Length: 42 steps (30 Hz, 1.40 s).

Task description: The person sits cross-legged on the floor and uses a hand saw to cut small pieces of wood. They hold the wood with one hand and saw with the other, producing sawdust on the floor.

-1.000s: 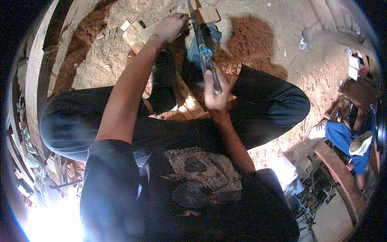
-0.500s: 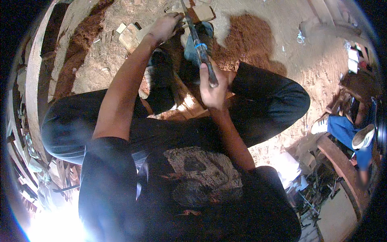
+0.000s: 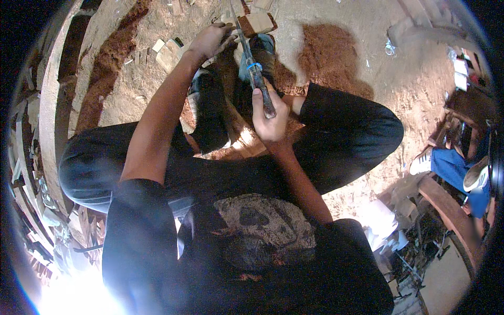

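Note:
My right hand (image 3: 273,118) is closed round the dark handle of a long, narrow tool (image 3: 254,71) with a blue band on it. Its thin metal part points away from me and runs out past the top edge; its exact kind is unclear. My left hand (image 3: 210,42) is bent over the far end of a piece of wood (image 3: 239,128), just left of the tool, with the fingertips partly in shadow. This wood lies lengthwise between my feet, and shadow covers much of it.
Wood blocks (image 3: 257,23) and offcuts (image 3: 168,56) lie on the ground ahead. Reddish sawdust (image 3: 328,58) is heaped to the right. A long beam (image 3: 50,115) stands at the left. Another person's blue trouser leg and shoe (image 3: 421,164) show at the right, near a curved wooden piece (image 3: 449,210).
My right hand and the tool have shifted slightly left and a little toward me. My left hand stays at the far end of the wood. The whole view has moved slightly.

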{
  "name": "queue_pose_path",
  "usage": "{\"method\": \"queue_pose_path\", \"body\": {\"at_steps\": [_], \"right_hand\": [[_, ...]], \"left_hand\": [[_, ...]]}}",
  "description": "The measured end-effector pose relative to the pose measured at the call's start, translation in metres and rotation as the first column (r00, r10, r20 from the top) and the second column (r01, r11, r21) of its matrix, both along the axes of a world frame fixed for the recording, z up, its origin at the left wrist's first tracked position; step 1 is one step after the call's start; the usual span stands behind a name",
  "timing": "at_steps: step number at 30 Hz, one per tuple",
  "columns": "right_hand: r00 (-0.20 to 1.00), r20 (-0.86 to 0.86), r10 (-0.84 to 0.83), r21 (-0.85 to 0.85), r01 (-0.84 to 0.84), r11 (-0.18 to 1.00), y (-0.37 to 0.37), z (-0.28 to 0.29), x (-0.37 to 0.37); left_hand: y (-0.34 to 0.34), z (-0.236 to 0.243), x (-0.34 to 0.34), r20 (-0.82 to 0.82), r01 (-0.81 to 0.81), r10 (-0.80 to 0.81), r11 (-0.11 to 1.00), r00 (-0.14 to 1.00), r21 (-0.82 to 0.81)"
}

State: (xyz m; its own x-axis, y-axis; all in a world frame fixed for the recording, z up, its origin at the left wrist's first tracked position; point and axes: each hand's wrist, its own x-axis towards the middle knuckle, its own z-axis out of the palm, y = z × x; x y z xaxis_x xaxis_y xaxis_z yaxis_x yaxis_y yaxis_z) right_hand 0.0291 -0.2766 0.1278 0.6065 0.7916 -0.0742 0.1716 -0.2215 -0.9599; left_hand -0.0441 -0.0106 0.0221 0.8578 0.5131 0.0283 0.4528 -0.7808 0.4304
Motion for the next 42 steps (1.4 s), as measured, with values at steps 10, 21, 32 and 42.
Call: {"method": "queue_pose_path", "body": {"at_steps": [10, 21, 32, 42], "right_hand": [[0.999, -0.045, 0.003, -0.051, -0.006, 0.999, -0.001, 0.011, 0.007], [1.0, 0.002, 0.029, -0.236, -0.028, 0.971, -0.009, 0.025, 0.013], [0.977, 0.194, 0.092, -0.175, -0.058, 0.983, -0.036, 0.021, 0.018], [0.985, 0.136, 0.101, -0.29, -0.058, 0.955, -0.048, 0.037, 0.02]], "left_hand": [[-0.019, -0.011, -0.003, 0.069, -0.095, 0.093, 0.995, 0.993, 0.027], [-0.017, -0.031, -0.005, 0.139, -0.061, 0.023, 0.959, 0.99, 0.277], [-0.009, -0.039, -0.005, 0.233, -0.05, -0.032, 0.94, 0.972, 0.337], [-0.011, -0.024, 0.001, 0.274, -0.057, 0.029, 0.994, 0.961, 0.093]]}}
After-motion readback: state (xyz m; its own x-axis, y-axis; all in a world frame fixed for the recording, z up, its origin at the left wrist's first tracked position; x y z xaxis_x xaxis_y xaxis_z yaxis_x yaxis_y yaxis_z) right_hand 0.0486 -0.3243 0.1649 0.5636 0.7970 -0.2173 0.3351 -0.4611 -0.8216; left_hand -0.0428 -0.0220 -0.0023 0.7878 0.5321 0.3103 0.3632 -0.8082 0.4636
